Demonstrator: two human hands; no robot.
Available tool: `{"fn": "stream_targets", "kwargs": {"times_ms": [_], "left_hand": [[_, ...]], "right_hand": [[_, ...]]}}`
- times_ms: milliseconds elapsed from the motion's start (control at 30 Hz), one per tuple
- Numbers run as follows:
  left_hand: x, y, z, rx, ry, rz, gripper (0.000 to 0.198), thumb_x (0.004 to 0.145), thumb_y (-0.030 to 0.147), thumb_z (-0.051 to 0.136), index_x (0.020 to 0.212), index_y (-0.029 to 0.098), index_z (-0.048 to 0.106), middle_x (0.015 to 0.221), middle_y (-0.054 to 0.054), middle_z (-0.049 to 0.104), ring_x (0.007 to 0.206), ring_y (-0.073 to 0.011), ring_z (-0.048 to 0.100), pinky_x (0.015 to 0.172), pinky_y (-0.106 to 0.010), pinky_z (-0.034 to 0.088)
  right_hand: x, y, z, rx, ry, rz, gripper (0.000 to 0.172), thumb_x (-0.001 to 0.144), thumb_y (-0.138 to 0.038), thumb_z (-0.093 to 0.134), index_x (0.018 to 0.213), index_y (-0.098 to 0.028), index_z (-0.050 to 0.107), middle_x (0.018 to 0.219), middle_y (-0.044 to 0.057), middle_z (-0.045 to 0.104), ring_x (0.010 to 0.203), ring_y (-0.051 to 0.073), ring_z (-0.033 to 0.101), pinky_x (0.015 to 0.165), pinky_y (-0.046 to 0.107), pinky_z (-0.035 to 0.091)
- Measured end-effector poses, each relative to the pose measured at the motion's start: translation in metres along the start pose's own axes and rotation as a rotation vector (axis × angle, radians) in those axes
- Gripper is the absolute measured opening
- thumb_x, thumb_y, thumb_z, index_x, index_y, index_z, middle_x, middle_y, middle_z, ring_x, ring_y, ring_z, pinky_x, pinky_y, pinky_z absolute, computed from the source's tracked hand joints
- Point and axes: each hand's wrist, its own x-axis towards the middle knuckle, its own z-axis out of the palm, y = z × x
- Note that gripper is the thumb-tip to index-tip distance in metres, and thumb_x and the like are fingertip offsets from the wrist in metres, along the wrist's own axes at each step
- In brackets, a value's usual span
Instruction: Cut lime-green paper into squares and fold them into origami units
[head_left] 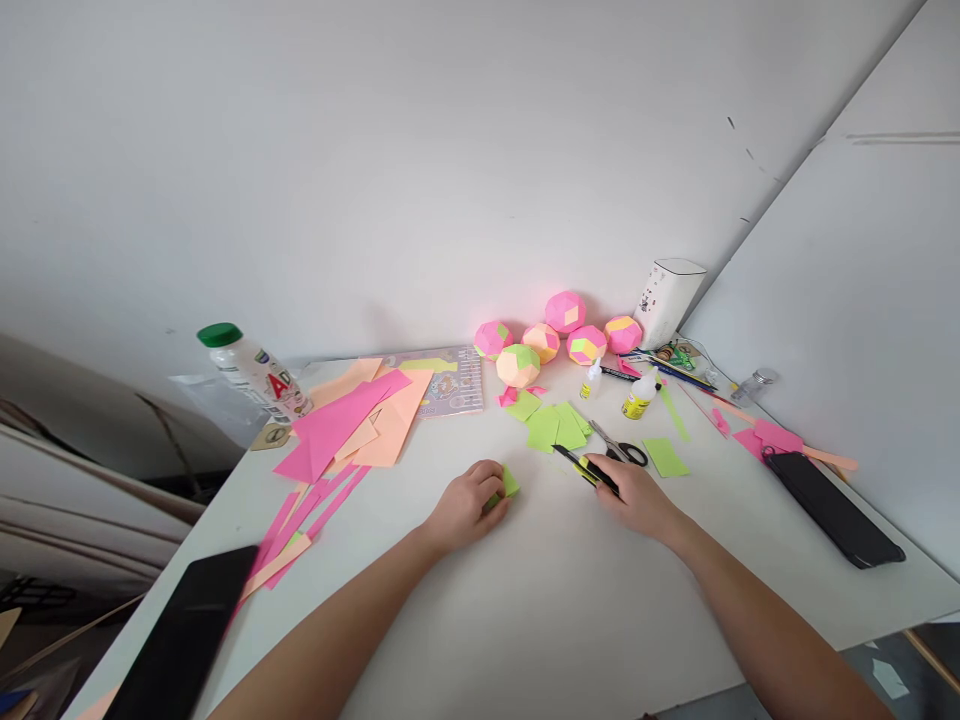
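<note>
My left hand rests on the white table with its fingers curled over a small folded green paper piece. My right hand lies to the right of it and grips a yellow-and-black utility knife, whose tip points left and away. Loose green paper squares lie just beyond both hands. Black-handled scissors sit close to the right hand's far side.
Several pink, orange and green paper balls stand against the wall, with a white box, two glue bottles and pens. Pink and orange sheets and a green-capped bottle lie left. Black flat devices sit at left and right.
</note>
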Motion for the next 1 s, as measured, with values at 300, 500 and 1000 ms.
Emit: {"fn": "stream_targets", "kwargs": {"times_ms": [300, 500, 1000], "left_hand": [[0.0005, 0.0005, -0.0003, -0.004, -0.001, -0.004, 0.008, 0.084, 0.021, 0.048, 0.079, 0.02, 0.055, 0.098, -0.008, 0.058, 0.101, -0.0201, 0.056, 0.079, -0.033, 0.052], [-0.0003, -0.0004, 0.0, -0.001, -0.006, -0.002, 0.007, 0.084, 0.021, 0.048, 0.08, 0.021, 0.055, 0.098, -0.008, 0.058, 0.101, -0.0206, 0.056, 0.078, -0.033, 0.052], [0.0003, -0.0007, 0.0, -0.007, -0.009, -0.011, 0.007, 0.083, 0.02, 0.049, 0.079, 0.02, 0.054, 0.098, -0.008, 0.057, 0.1, -0.0205, 0.056, 0.078, -0.032, 0.051]], "right_hand": [[-0.0003, -0.0009, -0.0006, 0.02, 0.014, -0.019, 0.044, 0.073, -0.008, 0.042, 0.114, -0.023, 0.053, 0.074, 0.002, 0.061, 0.056, 0.018, 0.051, 0.052, 0.027, 0.039], [0.0012, 0.006, 0.001, -0.009, -0.031, 0.01, 0.045, 0.076, -0.008, 0.042, 0.118, -0.021, 0.053, 0.08, 0.005, 0.065, 0.06, 0.019, 0.056, 0.054, 0.027, 0.041], [0.0017, 0.0042, 0.0033, -0.075, -0.025, 0.027, 0.053, 0.074, -0.007, 0.038, 0.124, -0.019, 0.049, 0.095, 0.009, 0.066, 0.073, 0.022, 0.06, 0.064, 0.032, 0.046]]}}
